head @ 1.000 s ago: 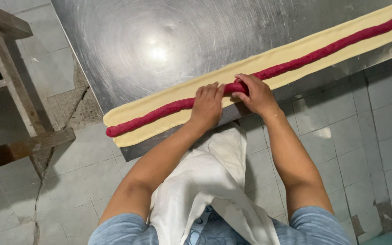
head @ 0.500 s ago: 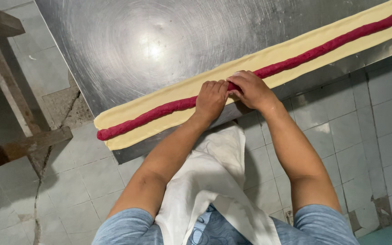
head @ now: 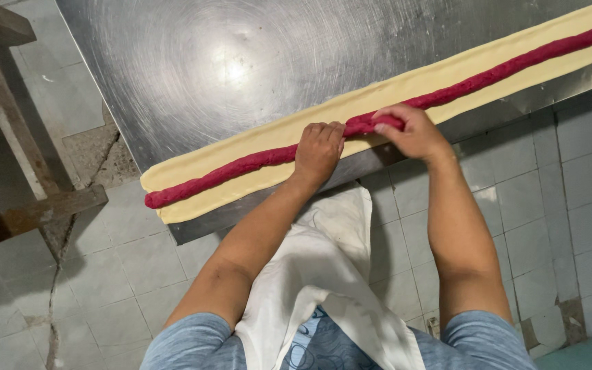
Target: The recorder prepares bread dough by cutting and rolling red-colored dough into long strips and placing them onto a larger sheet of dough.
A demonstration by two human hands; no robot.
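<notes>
A long strip of pale yellow dough (head: 255, 147) lies along the near edge of a steel table (head: 241, 62). A dark red rope of filling (head: 227, 170) runs down its middle from end to end. My left hand (head: 318, 149) presses on the rope and dough with fingers curled over them. Just to its right, my right hand (head: 409, 130) pinches the red rope between thumb and fingers. The two hands nearly touch. The part of the rope beneath them is hidden.
A wooden frame (head: 15, 144) stands at the left over a cracked tiled floor (head: 104, 288). A white apron (head: 316, 274) hangs in front of me. White wall tiles (head: 570, 178) lie to the right below the table edge.
The view has shifted slightly, so the dough strip sits a little further left and lower. Both hands stay on the red rope, the right one a bit further right along it.
</notes>
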